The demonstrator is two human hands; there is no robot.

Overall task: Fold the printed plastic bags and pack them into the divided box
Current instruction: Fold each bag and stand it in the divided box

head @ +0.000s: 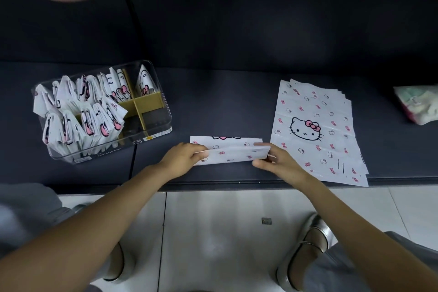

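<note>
Your left hand (182, 159) and right hand (276, 161) pinch the bag (228, 149) ends; it is thin, slippery, so press the crease.

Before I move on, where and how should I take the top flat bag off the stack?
Pinch the top flat bag at its near left corner, coming from the left. The stack's sheets fan apart at the right edge; the left edge lies open on the dark surface.

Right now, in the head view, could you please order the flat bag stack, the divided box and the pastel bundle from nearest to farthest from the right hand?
From the right hand:
1. Flat bag stack, just right of it.
2. Divided box, far left.
3. Pastel bundle, at the far right edge.
</note>
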